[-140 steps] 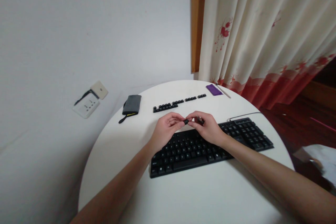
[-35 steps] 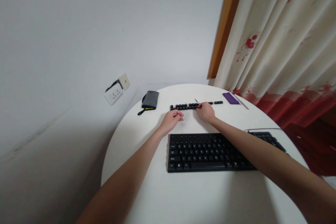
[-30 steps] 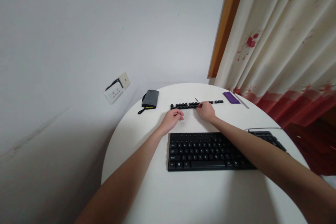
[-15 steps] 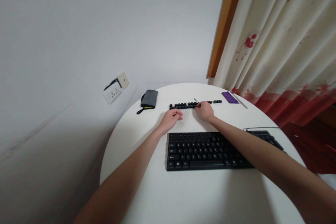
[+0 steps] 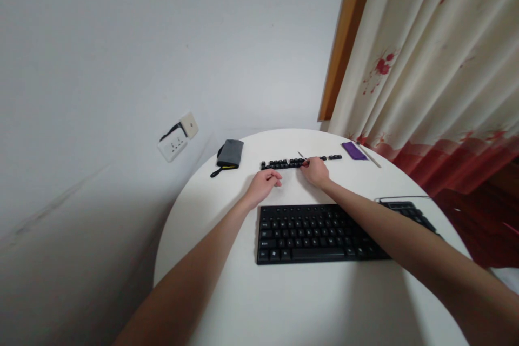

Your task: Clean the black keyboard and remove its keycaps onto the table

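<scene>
Two rows of loose black keycaps [image 5: 284, 164] run across the far part of the white table. My right hand [image 5: 315, 171] is closed at the right part of the front row, its fingertips pinching a black keycap. A slim pointed tool [image 5: 300, 155] shows just beyond those fingers; whether they also hold it is hidden. My left hand [image 5: 263, 184] rests in front of the rows' left end, fingers loosely bent and apart, with nothing visible in it. A black keyboard [image 5: 308, 235] lies nearer to me, partly covered by my right forearm.
A grey pouch [image 5: 231, 152] with a black loop lies at the far left of the round table [image 5: 227, 281]. At the far right are a purple cloth [image 5: 354, 151] and a thin pale stick [image 5: 370, 155]. The keyboard's cable [image 5: 405, 197] curves along the right side.
Hardly anything differs. Both hands keep their places by the keycaps, and the whole view has shifted very slightly.
</scene>
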{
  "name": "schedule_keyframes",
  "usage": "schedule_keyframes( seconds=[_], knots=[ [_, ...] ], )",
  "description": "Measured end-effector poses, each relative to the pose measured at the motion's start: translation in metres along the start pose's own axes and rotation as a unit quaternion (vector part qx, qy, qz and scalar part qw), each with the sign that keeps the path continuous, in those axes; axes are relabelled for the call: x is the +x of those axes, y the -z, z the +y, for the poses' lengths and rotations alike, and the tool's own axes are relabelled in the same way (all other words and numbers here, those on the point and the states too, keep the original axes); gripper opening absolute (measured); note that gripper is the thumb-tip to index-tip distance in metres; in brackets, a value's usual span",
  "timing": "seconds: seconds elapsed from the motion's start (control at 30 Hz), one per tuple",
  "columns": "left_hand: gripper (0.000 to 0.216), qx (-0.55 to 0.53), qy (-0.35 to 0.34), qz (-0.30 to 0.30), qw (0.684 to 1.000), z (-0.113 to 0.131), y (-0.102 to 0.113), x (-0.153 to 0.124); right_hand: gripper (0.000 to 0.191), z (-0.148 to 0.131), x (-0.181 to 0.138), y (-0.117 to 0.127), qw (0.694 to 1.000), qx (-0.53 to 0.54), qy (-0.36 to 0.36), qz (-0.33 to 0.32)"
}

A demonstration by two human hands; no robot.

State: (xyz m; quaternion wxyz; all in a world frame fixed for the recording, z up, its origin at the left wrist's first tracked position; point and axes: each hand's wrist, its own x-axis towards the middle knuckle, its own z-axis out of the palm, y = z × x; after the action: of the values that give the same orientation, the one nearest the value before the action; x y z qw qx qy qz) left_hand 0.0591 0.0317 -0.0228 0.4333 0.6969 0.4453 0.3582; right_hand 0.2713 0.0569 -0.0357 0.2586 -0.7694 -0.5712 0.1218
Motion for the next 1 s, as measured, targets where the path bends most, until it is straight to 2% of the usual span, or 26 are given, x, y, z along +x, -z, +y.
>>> schedule_keyframes(
  seconds=[0.3, 0.43, 0.57, 0.67, 0.73, 0.8, 0.9, 1.0],
  knots=[
    [0.020, 0.004, 0.005, -0.005, 1.000, -0.001, 0.000, 0.002, 0.014, 0.002, -0.001, -0.002, 1.000, 0.020, 0.007, 0.012],
    [0.018, 0.016, 0.000, -0.015, 1.000, -0.002, 0.001, 0.001, 0.012, -0.001, -0.004, 0.006, 0.998, 0.050, 0.030, 0.020],
    [0.017, 0.028, -0.008, -0.030, 0.999, -0.006, 0.000, 0.003, 0.017, -0.001, -0.010, 0.036, 0.992, 0.098, 0.068, 0.041],
    [0.015, 0.037, -0.018, -0.043, 0.998, -0.007, -0.002, 0.004, 0.029, 0.007, -0.022, 0.069, 0.984, 0.141, 0.089, 0.062],
    [0.015, 0.051, -0.032, -0.045, 0.997, -0.002, -0.004, 0.001, 0.038, 0.015, -0.035, 0.091, 0.971, 0.208, 0.103, 0.063],
    [0.017, 0.087, -0.058, -0.042, 0.994, 0.008, -0.007, -0.005, 0.039, 0.025, -0.052, 0.110, 0.957, 0.260, 0.116, 0.064],
    [0.022, 0.159, -0.099, -0.060, 0.980, 0.032, -0.017, -0.022, 0.037, 0.040, -0.078, 0.127, 0.956, 0.249, 0.144, 0.061],
    [0.023, 0.228, -0.138, -0.091, 0.959, 0.057, -0.031, -0.041, 0.036, 0.052, -0.099, 0.132, 0.948, 0.257, 0.187, -0.018]
  ],
)
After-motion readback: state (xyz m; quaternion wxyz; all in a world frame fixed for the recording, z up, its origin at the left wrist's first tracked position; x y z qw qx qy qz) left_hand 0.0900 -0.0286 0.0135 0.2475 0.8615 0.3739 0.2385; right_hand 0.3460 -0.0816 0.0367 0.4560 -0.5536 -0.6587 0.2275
